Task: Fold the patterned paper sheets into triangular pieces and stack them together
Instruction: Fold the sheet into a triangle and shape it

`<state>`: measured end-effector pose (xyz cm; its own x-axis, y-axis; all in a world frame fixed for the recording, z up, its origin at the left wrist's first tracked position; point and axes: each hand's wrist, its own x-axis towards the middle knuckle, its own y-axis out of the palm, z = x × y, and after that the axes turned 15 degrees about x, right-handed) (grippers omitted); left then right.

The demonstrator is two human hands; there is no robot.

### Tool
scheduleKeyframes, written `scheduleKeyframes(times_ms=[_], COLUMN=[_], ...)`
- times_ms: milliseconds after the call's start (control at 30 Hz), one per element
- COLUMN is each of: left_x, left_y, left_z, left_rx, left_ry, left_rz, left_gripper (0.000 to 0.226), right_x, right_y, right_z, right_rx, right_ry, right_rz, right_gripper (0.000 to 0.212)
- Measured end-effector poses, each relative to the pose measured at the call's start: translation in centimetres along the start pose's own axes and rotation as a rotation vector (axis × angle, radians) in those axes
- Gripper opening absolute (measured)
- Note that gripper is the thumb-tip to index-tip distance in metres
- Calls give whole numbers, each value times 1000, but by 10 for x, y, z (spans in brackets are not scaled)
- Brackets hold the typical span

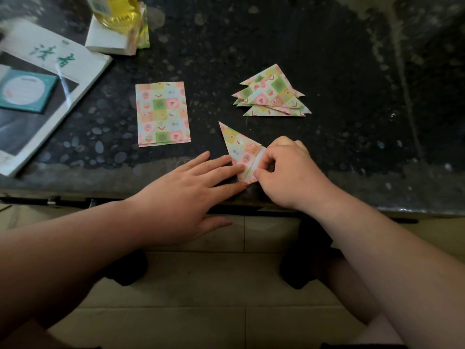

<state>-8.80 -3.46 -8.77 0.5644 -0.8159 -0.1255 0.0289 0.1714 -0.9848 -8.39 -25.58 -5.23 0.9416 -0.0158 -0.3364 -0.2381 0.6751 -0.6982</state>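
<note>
Down at six o'clock on the dark table (339,71), both hands are on the half-folded sheet (239,144). The left hand (191,187) lies flat, its fingers (226,170) straight and slightly spread, the tips pressing the sheet's left edge. The right hand (289,172) comes in from three o'clock, fingers curled, pinching the sheet's pale lower flap. The sheet's sharp tip points to eleven o'clock. At one o'clock of it lies the stack of triangles (273,93); at ten o'clock, well apart, a pile of flat sheets (162,113). Farther toward ten o'clock are a magazine (50,71) and a bottle (118,11).
</note>
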Motion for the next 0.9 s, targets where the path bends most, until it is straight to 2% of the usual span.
scheduleKeyframes(times_ms=[400, 900], left_x=[2, 14], left_y=[-6, -14], left_z=[-8, -30], left_rx=[57, 175], left_ry=[-31, -111], left_rz=[0, 37], left_gripper=[71, 84], right_x=[0, 0], right_y=[-1, 0], right_z=[2, 2], right_rx=[-11, -14], right_ry=[9, 9], right_rz=[4, 8], right_gripper=[22, 19])
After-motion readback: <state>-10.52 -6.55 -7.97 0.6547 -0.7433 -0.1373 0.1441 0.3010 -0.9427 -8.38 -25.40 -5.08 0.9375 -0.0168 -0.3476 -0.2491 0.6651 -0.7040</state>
